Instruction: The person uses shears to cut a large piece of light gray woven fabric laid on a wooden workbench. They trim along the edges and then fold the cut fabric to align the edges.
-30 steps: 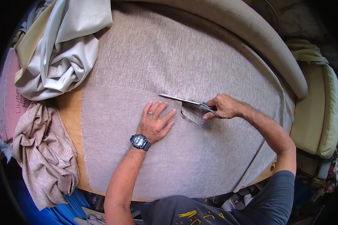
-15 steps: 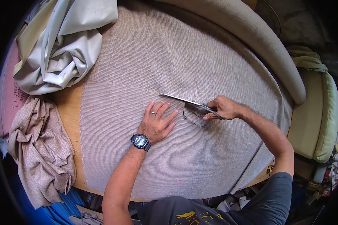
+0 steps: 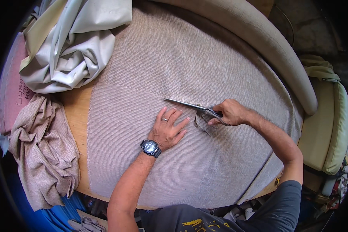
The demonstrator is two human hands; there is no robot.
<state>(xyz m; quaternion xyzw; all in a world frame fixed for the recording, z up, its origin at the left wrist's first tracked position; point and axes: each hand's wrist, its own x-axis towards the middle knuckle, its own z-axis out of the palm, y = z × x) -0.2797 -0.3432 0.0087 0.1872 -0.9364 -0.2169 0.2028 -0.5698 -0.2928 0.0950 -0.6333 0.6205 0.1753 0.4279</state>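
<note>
Fabric (image 3: 135, 174): under fingers, likely soft, floppy; best pressed flat near scissors (image 3: 185, 103). Left hand (image 3: 166, 133): fingers spread on fabric, gripping nothing. Scissors: just beyond left fingertips, probably stiff, weighty; right hand (image 3: 232, 112) fingers curled round handles, proper hold.

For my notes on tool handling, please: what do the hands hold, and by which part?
The right hand holds scissors by the handles. The left hand holds nothing, resting on fabric.
</note>
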